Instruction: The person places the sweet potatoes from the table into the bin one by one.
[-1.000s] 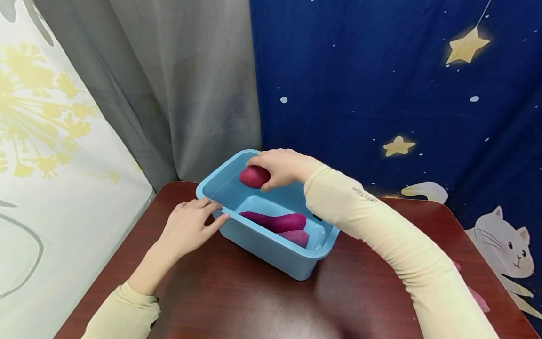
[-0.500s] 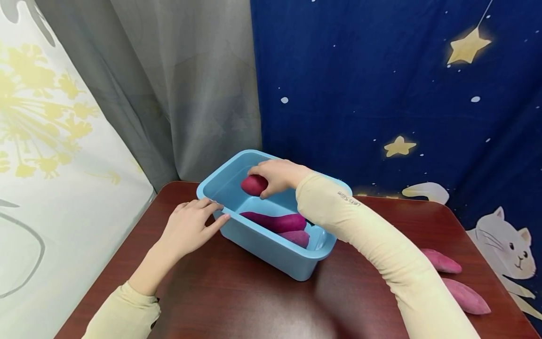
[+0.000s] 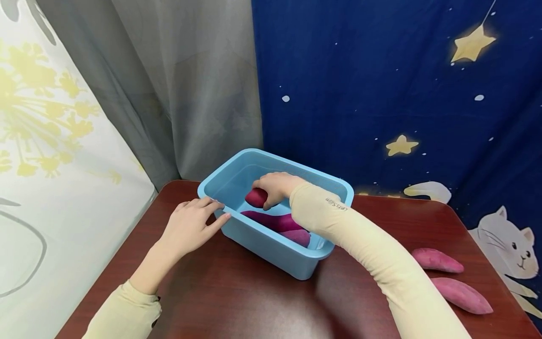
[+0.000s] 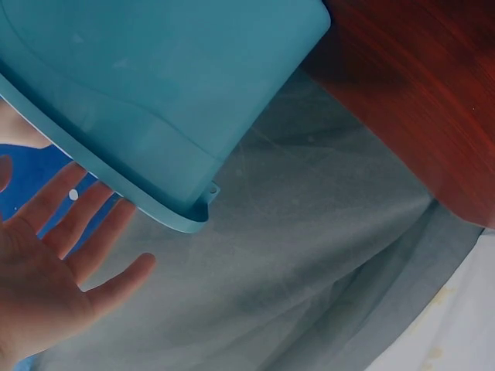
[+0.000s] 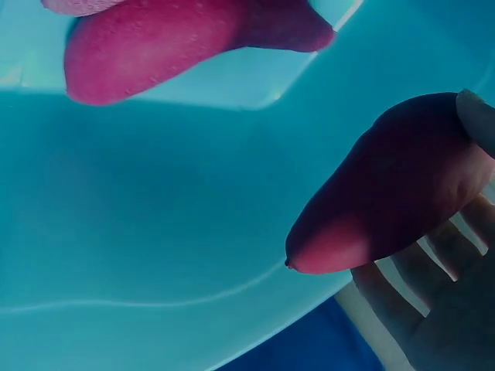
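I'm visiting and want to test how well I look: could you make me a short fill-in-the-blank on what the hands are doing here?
1. The right hand holds a purple sweet potato inside the light ____ tub.
2. The left hand rests on the tub's ____.
3. Outside the tub, ____ pink sweet potatoes lie on the table.

Missing words: blue; rim; two
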{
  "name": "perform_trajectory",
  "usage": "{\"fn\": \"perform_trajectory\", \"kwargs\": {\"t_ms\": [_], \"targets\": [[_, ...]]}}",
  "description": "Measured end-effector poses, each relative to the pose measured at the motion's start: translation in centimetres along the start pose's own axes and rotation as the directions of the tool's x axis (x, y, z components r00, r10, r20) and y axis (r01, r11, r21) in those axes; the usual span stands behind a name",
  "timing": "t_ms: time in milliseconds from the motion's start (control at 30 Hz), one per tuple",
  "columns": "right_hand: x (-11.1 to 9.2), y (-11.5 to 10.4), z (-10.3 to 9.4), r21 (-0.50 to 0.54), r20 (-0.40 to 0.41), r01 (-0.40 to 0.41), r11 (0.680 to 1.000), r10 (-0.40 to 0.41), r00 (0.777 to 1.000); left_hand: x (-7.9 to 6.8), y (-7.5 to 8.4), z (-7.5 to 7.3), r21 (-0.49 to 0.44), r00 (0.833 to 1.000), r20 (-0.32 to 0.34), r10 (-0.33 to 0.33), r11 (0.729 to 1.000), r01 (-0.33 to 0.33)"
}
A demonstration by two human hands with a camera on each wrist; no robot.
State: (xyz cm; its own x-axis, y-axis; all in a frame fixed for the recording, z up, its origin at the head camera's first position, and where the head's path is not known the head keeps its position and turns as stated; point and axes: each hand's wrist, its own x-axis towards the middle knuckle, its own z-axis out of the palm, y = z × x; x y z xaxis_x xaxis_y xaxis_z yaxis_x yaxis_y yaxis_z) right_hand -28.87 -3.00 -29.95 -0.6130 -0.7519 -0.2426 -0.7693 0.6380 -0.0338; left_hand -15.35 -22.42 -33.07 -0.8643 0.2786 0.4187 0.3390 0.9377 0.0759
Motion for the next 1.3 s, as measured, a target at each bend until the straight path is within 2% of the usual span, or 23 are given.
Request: {"fn": "perform_trajectory", "kwargs": {"t_ms": [233, 400, 567, 800, 967, 1100, 1300], "targets": [[-0.2, 0.1, 1.1, 0.004, 0.061, -0.001, 1.000, 0.000, 0.998, 0.0, 0.0, 0.0, -0.001, 1.000, 0.002, 0.000, 1.000, 0.000], [-0.4, 0.1, 2.2, 0.074, 0.135, -0.064, 0.995, 0.054, 0.989, -0.1, 0.1, 0.0, 0.000, 1.000, 0.005, -0.003, 1.000, 0.003], [-0.6, 0.0, 2.8, 0.093, 0.184, -0.103, 0.990, 0.085, 0.979, -0.1, 0.1, 0.0, 0.004, 1.000, 0.009, -0.006, 1.000, 0.006], [-0.8, 0.0, 2.9, 0.079, 0.195, -0.097, 0.992, 0.080, 0.978, -0.1, 0.1, 0.0, 0.006, 1.000, 0.006, -0.004, 1.000, 0.004], [-1.1, -0.1, 2.7, 0.119, 0.205, -0.117, 0.986, 0.091, 0.974, -0.1, 0.2, 0.0, 0.005, 1.000, 0.006, -0.001, 1.000, 0.001], [-1.2, 0.0, 2.3, 0.135, 0.186, -0.119, 0.984, 0.093, 0.978, -0.1, 0.2, -0.1, 0.005, 1.000, 0.003, 0.001, 1.000, -0.001], [-1.4, 0.2, 1.2, 0.101, 0.140, -0.074, 0.992, 0.060, 0.988, -0.2, 0.2, -0.1, 0.006, 1.000, -0.002, 0.000, 1.000, 0.000]]}}
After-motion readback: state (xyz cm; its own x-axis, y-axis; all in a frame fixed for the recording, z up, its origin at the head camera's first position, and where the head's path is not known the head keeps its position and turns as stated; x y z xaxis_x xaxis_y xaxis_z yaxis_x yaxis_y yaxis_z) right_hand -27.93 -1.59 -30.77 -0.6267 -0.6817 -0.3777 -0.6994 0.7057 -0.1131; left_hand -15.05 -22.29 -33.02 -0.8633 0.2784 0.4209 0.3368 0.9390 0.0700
